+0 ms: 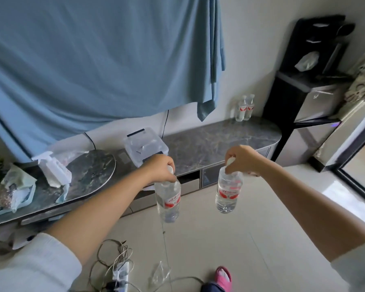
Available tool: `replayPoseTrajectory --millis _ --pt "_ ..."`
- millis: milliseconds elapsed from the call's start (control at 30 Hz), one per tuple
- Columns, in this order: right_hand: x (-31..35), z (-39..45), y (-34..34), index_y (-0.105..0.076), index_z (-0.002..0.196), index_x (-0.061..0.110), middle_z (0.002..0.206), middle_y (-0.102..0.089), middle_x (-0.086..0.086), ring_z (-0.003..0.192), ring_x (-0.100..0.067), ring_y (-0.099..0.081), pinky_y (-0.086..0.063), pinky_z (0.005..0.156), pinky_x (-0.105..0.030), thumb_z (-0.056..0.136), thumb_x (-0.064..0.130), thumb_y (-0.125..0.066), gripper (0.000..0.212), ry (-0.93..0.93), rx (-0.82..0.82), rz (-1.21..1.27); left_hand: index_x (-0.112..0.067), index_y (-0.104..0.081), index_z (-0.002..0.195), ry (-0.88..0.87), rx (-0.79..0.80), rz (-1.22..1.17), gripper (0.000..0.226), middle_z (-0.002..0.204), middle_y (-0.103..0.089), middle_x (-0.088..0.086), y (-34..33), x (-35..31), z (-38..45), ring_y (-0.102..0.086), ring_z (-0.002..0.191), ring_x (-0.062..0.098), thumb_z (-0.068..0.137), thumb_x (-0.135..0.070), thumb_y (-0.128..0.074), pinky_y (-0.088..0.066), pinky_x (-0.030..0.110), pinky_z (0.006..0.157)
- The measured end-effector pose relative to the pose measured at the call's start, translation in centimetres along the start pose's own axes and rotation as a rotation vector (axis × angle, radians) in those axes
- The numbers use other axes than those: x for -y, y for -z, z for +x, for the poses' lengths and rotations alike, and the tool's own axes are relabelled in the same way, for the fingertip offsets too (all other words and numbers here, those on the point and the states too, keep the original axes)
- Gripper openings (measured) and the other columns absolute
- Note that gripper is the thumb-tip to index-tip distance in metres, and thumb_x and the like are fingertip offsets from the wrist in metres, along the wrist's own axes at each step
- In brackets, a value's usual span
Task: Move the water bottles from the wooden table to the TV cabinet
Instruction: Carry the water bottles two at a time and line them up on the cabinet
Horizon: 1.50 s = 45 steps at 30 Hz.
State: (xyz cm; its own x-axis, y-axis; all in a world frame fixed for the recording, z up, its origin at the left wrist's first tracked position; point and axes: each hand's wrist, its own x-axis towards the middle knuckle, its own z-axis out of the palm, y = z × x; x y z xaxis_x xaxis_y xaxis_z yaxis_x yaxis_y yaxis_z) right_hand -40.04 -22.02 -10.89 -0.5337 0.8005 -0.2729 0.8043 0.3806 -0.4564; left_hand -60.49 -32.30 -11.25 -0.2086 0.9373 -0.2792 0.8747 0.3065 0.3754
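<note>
Your left hand (159,168): fingers clamped on the capped neck of a clear water bottle (168,200) with a red label, which hangs below them over the floor (251,239), just short of the TV cabinet (209,142). Your right hand (241,160): fingers clamped likewise on the neck of a second water bottle (228,191), hanging below them, level with the first. Beyond and right of your right fingers: two more bottles (245,107), upright and touching, at the cabinet's far end by the wall.

Bright daylight from right; edges bowed, slightly soft focus.
</note>
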Motion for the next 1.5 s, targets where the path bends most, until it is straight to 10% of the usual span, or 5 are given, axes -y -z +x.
replayPoseTrajectory --millis 267,567,767,1067,1500 --pt "-6.1 12.6 8.4 -0.056 0.071 0.020 0.086 -0.055 -0.004 0.048 -0.010 -0.048 -0.034 0.027 -0.009 0.076 0.013 -0.068 0.015 -0.056 0.026 -0.071 -0.009 -0.066 0.096 -0.087 0.052 0.062 0.015 0.093 -0.049 -0.003 3.5 -5.7 16.1 -0.047 0.084 0.014 0.081 -0.010 -0.064 -0.035 0.018 0.053" --pt "-12.4 25.1 15.0 -0.063 0.109 0.010 0.099 -0.054 -0.008 0.087 -0.025 -0.058 -0.041 0.052 -0.022 0.079 0.012 -0.061 0.030 -0.149 -0.044 -0.237 -0.010 -0.069 0.098 -0.119 -0.086 -0.002 0.022 0.096 -0.058 0.000 6.1 -10.8 33.3 -0.049 0.087 0.015 0.077 -0.013 -0.067 -0.037 0.021 0.058" --pt "-17.4 34.4 19.4 -0.062 0.096 0.009 0.095 -0.053 -0.005 0.048 -0.014 -0.057 -0.040 0.033 -0.012 0.081 0.006 -0.064 0.016 -0.229 0.034 -0.093 -0.011 -0.070 0.097 -0.270 -0.046 0.051 0.021 0.086 -0.051 -0.003 8.2 -14.1 44.7 -0.046 0.083 0.014 0.076 -0.017 -0.067 -0.034 0.019 0.054" --pt "-23.7 45.4 26.0 -0.055 0.086 0.016 0.077 -0.053 0.002 0.049 -0.010 -0.056 -0.042 0.037 -0.011 0.079 0.009 -0.067 0.016 -0.316 0.067 -0.016 -0.012 -0.070 0.098 -0.367 0.054 0.055 0.022 0.107 -0.066 0.006 9.6 -19.9 59.2 -0.057 0.097 0.021 0.076 -0.015 -0.067 -0.036 0.020 0.071" --pt "-38.2 61.8 32.6 -0.065 0.097 0.008 0.064 -0.047 0.006 0.068 -0.016 -0.051 -0.034 0.048 -0.015 0.076 0.011 -0.064 0.021 -0.091 0.194 -0.151 -0.015 -0.070 0.105 -0.151 0.096 0.027 0.029 0.113 -0.064 0.006 3.4 -29.0 76.1 -0.058 0.104 0.023 0.077 -0.015 -0.066 -0.040 0.023 0.078"
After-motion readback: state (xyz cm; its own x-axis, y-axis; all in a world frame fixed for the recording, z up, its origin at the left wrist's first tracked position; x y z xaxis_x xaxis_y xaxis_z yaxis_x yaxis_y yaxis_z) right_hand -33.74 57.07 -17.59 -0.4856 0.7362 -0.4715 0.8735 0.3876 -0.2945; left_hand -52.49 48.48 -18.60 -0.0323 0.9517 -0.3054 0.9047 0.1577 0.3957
